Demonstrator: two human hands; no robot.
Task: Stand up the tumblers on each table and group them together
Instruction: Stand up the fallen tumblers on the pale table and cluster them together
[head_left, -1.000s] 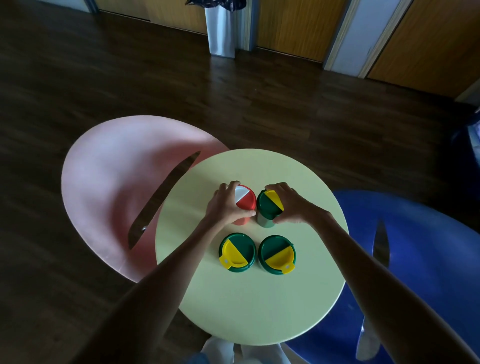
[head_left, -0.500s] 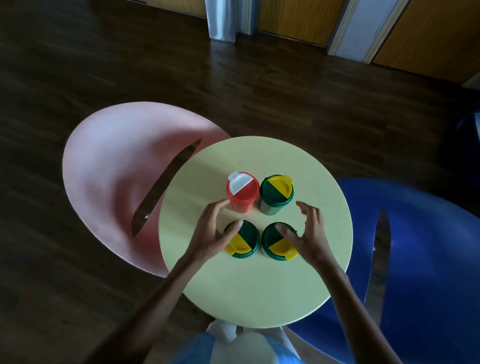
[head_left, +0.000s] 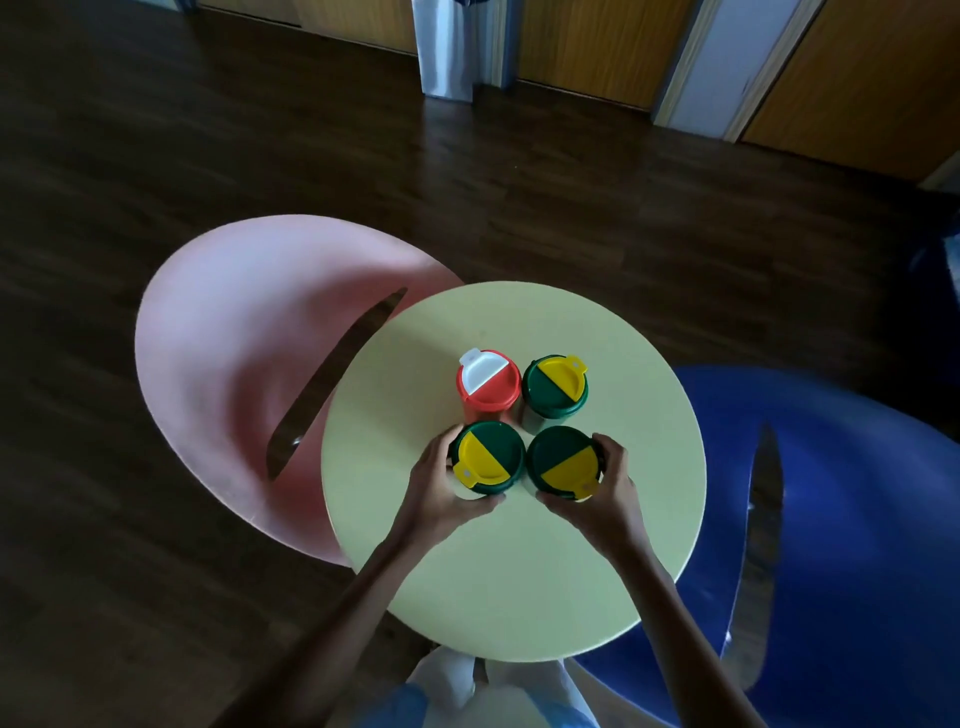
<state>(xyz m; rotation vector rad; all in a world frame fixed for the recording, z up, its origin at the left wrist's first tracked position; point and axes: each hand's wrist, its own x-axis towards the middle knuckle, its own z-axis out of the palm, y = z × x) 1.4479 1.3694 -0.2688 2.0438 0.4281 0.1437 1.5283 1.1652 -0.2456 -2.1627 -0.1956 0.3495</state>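
Observation:
Several lidded tumblers stand upright in a tight square on the round pale-yellow table (head_left: 519, 587). At the back are a red tumbler with a white flap (head_left: 488, 382) and a green tumbler with a yellow flap (head_left: 554, 385). In front stand two more green tumblers with yellow flaps, the left one (head_left: 488, 457) and the right one (head_left: 563, 463). My left hand (head_left: 441, 488) wraps the near-left tumbler's side. Around the near-right tumbler's side curls my right hand (head_left: 605, 493).
A pink chair (head_left: 234, 364) stands against the table's left side and a blue chair (head_left: 841, 499) against its right. Dark wooden floor lies all around. A metal bin (head_left: 447, 47) and wooden doors are at the far wall.
My hands left the two back tumblers, drew back toward me and closed around the two front tumblers.

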